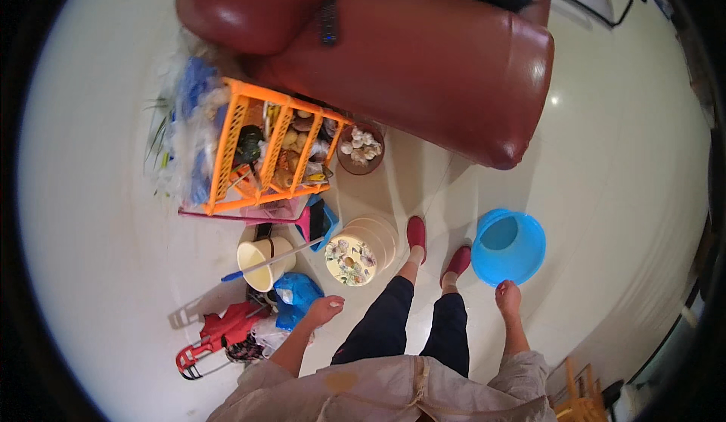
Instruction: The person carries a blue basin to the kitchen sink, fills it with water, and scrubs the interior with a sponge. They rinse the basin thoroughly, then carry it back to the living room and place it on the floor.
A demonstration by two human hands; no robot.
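My left hand [326, 310] is out in front of me above the floor, fingers curled, beside a blue plastic bag [299, 294]. Whether something small sits in its fingers is hard to see. My right hand [509, 297], curled into a loose fist, overlaps the near rim of a light-blue plastic bucket [527, 252]. From this angle I cannot tell whether it grips the rim or is just above it. The bucket's inside shows, down to its round bottom. A cream round stool [350, 260] with a floral top stands left of my feet in red slippers [416, 235].
Ahead is a dark-red leather sofa [420, 70] bearing a remote control [329, 22]. An orange plastic rack [278, 155] holds vegetables, with a bowl of garlic [362, 148] beside it. Left are a broom [244, 216], a blue dustpan [329, 223], a cream bucket [258, 266] and a red folding trolley [227, 328].
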